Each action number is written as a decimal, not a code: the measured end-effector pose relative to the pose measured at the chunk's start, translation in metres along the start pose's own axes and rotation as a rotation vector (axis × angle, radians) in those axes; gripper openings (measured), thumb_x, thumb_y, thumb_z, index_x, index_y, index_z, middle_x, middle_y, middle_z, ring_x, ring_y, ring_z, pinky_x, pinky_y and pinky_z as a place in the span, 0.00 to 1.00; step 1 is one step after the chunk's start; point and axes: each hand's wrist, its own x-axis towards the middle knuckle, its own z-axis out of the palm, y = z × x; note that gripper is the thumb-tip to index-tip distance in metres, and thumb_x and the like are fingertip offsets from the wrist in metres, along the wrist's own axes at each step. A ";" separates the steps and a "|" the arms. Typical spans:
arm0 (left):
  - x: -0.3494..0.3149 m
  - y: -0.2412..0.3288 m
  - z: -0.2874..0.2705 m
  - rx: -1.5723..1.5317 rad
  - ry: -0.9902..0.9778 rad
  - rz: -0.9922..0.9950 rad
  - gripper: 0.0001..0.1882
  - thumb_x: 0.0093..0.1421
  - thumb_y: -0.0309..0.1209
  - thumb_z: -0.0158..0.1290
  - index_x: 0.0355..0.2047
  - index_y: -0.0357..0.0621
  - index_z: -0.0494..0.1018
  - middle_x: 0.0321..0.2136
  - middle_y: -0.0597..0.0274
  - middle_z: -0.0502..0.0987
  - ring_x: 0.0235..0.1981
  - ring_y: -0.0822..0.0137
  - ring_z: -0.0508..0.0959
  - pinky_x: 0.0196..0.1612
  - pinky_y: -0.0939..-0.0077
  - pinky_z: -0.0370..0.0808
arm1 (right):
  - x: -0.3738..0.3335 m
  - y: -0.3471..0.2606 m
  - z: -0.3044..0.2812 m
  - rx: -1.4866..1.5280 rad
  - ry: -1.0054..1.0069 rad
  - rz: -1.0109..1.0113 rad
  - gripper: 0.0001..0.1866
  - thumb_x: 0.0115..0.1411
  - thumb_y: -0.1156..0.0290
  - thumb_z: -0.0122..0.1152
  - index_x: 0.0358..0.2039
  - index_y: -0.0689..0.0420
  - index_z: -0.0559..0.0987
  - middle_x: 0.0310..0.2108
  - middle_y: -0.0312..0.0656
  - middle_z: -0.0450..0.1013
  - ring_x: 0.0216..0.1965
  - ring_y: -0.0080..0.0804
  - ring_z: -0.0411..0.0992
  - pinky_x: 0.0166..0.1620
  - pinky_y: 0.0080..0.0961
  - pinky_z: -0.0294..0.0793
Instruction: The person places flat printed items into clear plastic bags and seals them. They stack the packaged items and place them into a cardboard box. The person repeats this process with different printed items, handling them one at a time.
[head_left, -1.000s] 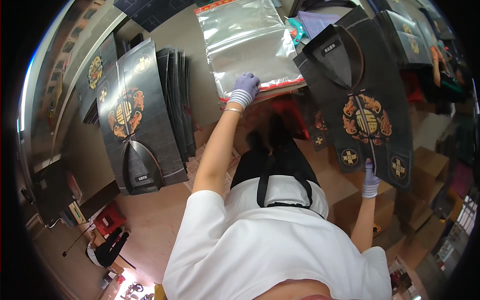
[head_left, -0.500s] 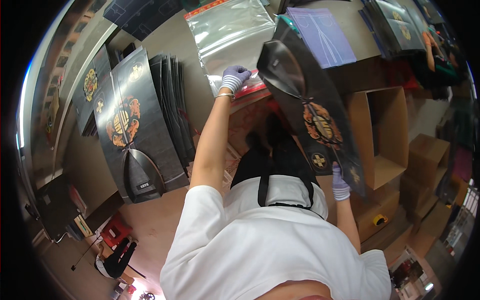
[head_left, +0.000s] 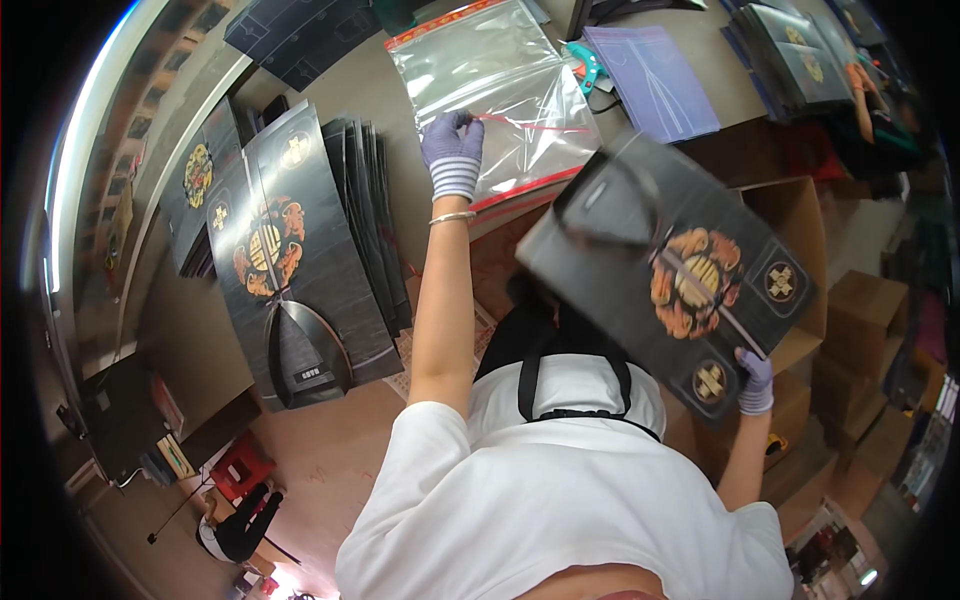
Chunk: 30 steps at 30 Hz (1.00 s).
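My left hand (head_left: 452, 150), in a purple glove with a striped cuff, is pinched on the edge of a clear plastic bag (head_left: 490, 70). The plastic bag lies flat at the table's front edge, and a red strip of its mouth is lifted beside my fingers. My right hand (head_left: 755, 380), gloved the same way, holds a flat black gift bag (head_left: 620, 265) by its near right corner. The gift bag has a dark loop handle, a gold and orange round emblem and smaller cross-shaped emblems. It hangs tilted over my lap, its far corner close to the plastic bag.
Flat black gift bags (head_left: 245, 250) are stacked at the left. Purple printed sheets (head_left: 655, 85) and a teal glue gun (head_left: 585, 68) lie beyond the plastic bag. Cardboard boxes (head_left: 865, 310) stand at the right. Another person's hand (head_left: 865, 105) is at the far right.
The gift bag has swung round to show its broad face and moved right with my right hand. My left hand has shifted slightly, lifting the plastic bag's red-striped edge.
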 end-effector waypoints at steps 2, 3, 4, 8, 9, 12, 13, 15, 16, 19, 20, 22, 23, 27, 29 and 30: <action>-0.008 0.005 0.001 0.049 -0.046 0.035 0.08 0.43 0.35 0.58 0.23 0.45 0.76 0.25 0.56 0.75 0.30 0.57 0.74 0.38 0.66 0.70 | 0.001 0.003 -0.030 -0.095 -0.127 0.175 0.26 0.41 0.76 0.57 0.46 0.63 0.70 0.41 0.42 0.71 0.42 0.31 0.69 0.46 0.23 0.68; -0.014 0.013 0.003 0.073 -0.063 0.034 0.08 0.43 0.35 0.59 0.23 0.46 0.75 0.25 0.57 0.74 0.32 0.56 0.73 0.39 0.65 0.69 | -0.006 -0.008 0.016 -0.081 -0.142 0.207 0.26 0.41 0.75 0.56 0.45 0.62 0.70 0.40 0.42 0.71 0.41 0.31 0.69 0.46 0.23 0.68; -0.018 0.013 0.005 0.056 -0.090 0.073 0.08 0.43 0.35 0.58 0.22 0.46 0.75 0.25 0.57 0.74 0.32 0.56 0.73 0.39 0.65 0.68 | -0.008 -0.013 0.049 -0.070 -0.161 0.240 0.26 0.41 0.74 0.56 0.45 0.62 0.70 0.40 0.41 0.71 0.41 0.31 0.69 0.46 0.24 0.68; -0.032 0.016 0.012 0.044 -0.210 0.206 0.07 0.42 0.33 0.58 0.22 0.48 0.73 0.29 0.59 0.74 0.36 0.57 0.71 0.42 0.64 0.65 | 0.039 0.058 0.062 -0.193 -0.177 0.115 0.17 0.46 0.72 0.56 0.39 0.60 0.74 0.35 0.35 0.72 0.34 0.21 0.67 0.40 0.15 0.65; -0.036 0.018 0.010 0.113 -0.217 0.214 0.06 0.42 0.31 0.57 0.22 0.48 0.73 0.29 0.59 0.73 0.37 0.57 0.71 0.43 0.63 0.64 | 0.044 0.069 0.067 -0.099 -0.136 0.076 0.15 0.47 0.73 0.57 0.38 0.59 0.74 0.33 0.34 0.71 0.33 0.20 0.67 0.39 0.14 0.65; -0.042 0.013 0.002 0.267 -0.173 0.210 0.06 0.42 0.29 0.56 0.24 0.49 0.73 0.30 0.60 0.72 0.37 0.57 0.70 0.42 0.63 0.65 | 0.052 0.083 0.071 0.065 -0.061 0.014 0.15 0.47 0.75 0.59 0.38 0.59 0.75 0.32 0.33 0.71 0.32 0.20 0.67 0.36 0.15 0.66; -0.045 0.007 0.000 0.310 -0.147 0.201 0.07 0.42 0.29 0.56 0.25 0.49 0.73 0.30 0.60 0.72 0.37 0.57 0.70 0.42 0.64 0.65 | 0.052 0.085 0.070 0.097 -0.044 0.003 0.16 0.47 0.75 0.59 0.39 0.59 0.74 0.32 0.34 0.71 0.31 0.20 0.67 0.36 0.15 0.66; -0.051 -0.005 -0.007 0.347 -0.163 0.112 0.07 0.42 0.29 0.56 0.25 0.49 0.73 0.29 0.60 0.72 0.36 0.57 0.70 0.41 0.64 0.66 | 0.045 0.085 0.072 0.111 -0.022 0.022 0.16 0.47 0.75 0.59 0.40 0.60 0.74 0.33 0.34 0.71 0.33 0.21 0.67 0.38 0.16 0.67; -0.055 -0.009 -0.010 0.365 -0.172 0.067 0.08 0.42 0.29 0.56 0.26 0.49 0.73 0.28 0.60 0.72 0.36 0.57 0.70 0.40 0.64 0.66 | 0.043 0.084 0.073 0.118 -0.011 0.033 0.17 0.47 0.75 0.59 0.40 0.60 0.74 0.33 0.34 0.71 0.33 0.21 0.67 0.39 0.17 0.67; -0.072 -0.017 -0.020 0.268 -0.051 0.114 0.07 0.41 0.27 0.58 0.24 0.48 0.75 0.27 0.59 0.72 0.33 0.58 0.70 0.38 0.64 0.67 | 0.044 0.087 0.075 0.143 -0.038 -0.022 0.18 0.47 0.76 0.58 0.41 0.60 0.73 0.35 0.35 0.71 0.36 0.23 0.67 0.42 0.19 0.67; -0.076 -0.019 -0.022 0.230 -0.021 0.131 0.07 0.41 0.27 0.58 0.24 0.48 0.75 0.26 0.59 0.72 0.32 0.58 0.70 0.37 0.64 0.67 | 0.043 0.088 0.074 0.147 -0.021 -0.013 0.18 0.47 0.75 0.58 0.42 0.61 0.73 0.36 0.36 0.71 0.36 0.24 0.68 0.43 0.20 0.67; -0.080 -0.023 -0.025 0.189 -0.001 0.104 0.06 0.41 0.25 0.57 0.24 0.46 0.76 0.26 0.59 0.72 0.31 0.58 0.70 0.37 0.66 0.68 | 0.044 0.090 0.073 0.153 0.002 0.005 0.20 0.47 0.74 0.58 0.44 0.61 0.71 0.37 0.37 0.71 0.37 0.26 0.69 0.45 0.21 0.67; -0.081 -0.025 -0.027 0.152 0.006 0.107 0.06 0.42 0.25 0.57 0.24 0.46 0.76 0.26 0.59 0.72 0.31 0.58 0.70 0.37 0.66 0.68 | 0.042 0.093 0.073 0.163 0.006 -0.001 0.21 0.47 0.74 0.58 0.44 0.61 0.71 0.38 0.37 0.71 0.37 0.26 0.69 0.46 0.22 0.67; -0.082 -0.028 -0.031 0.060 0.073 0.087 0.08 0.44 0.22 0.56 0.28 0.42 0.75 0.25 0.57 0.73 0.29 0.58 0.72 0.36 0.68 0.70 | 0.027 0.093 0.086 0.211 0.028 0.026 0.20 0.47 0.74 0.58 0.44 0.61 0.71 0.37 0.37 0.70 0.38 0.26 0.68 0.43 0.22 0.68; -0.080 -0.021 -0.034 0.060 0.079 0.043 0.08 0.45 0.23 0.56 0.29 0.39 0.73 0.24 0.56 0.73 0.29 0.58 0.73 0.35 0.69 0.70 | 0.022 0.091 0.092 0.213 0.071 0.050 0.19 0.48 0.74 0.58 0.43 0.60 0.72 0.36 0.36 0.70 0.36 0.25 0.68 0.40 0.21 0.69; -0.081 -0.019 -0.037 0.065 0.086 0.058 0.08 0.45 0.22 0.56 0.28 0.39 0.73 0.24 0.56 0.73 0.29 0.58 0.73 0.35 0.69 0.70 | 0.019 0.090 0.097 0.222 0.078 0.050 0.19 0.48 0.74 0.58 0.42 0.60 0.72 0.35 0.36 0.70 0.35 0.25 0.68 0.40 0.21 0.69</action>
